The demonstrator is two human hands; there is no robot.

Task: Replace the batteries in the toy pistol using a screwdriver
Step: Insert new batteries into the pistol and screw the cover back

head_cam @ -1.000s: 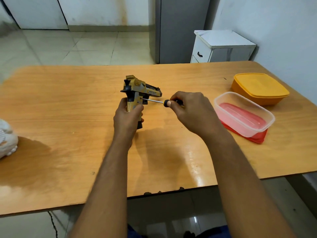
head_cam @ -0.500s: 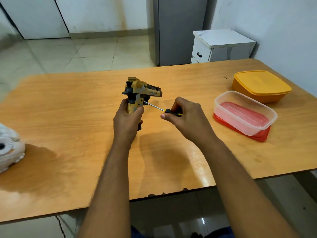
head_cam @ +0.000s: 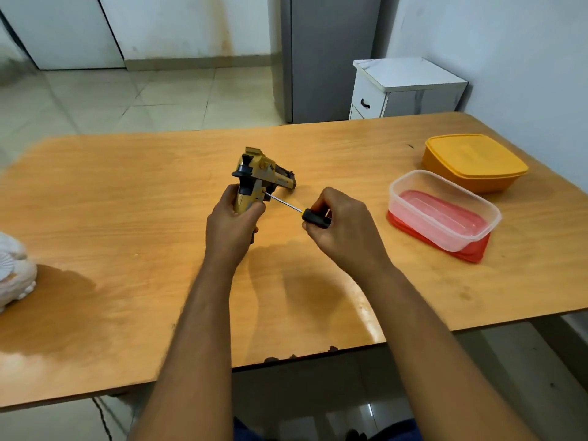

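A gold and black toy pistol (head_cam: 261, 173) stands upright above the middle of the wooden table (head_cam: 127, 202), barrel pointing right. My left hand (head_cam: 230, 224) grips its handle from below. My right hand (head_cam: 342, 227) pinches the black and yellow handle of a small screwdriver (head_cam: 313, 217). The thin metal shaft slants up and left, and its tip touches the side of the pistol's grip just above my left fingers. No batteries are in sight.
A clear plastic tub (head_cam: 445, 208) sits on a red lid at the right. Behind it stands a closed orange container (head_cam: 474, 160). A white object (head_cam: 14, 275) lies at the table's left edge. A white cabinet (head_cam: 404, 87) and grey fridge (head_cam: 327, 55) stand beyond the table.
My right hand has dropped lower and toward me, so the screwdriver now slants up to the grip instead of lying level. The pistol and my left hand have stayed put.
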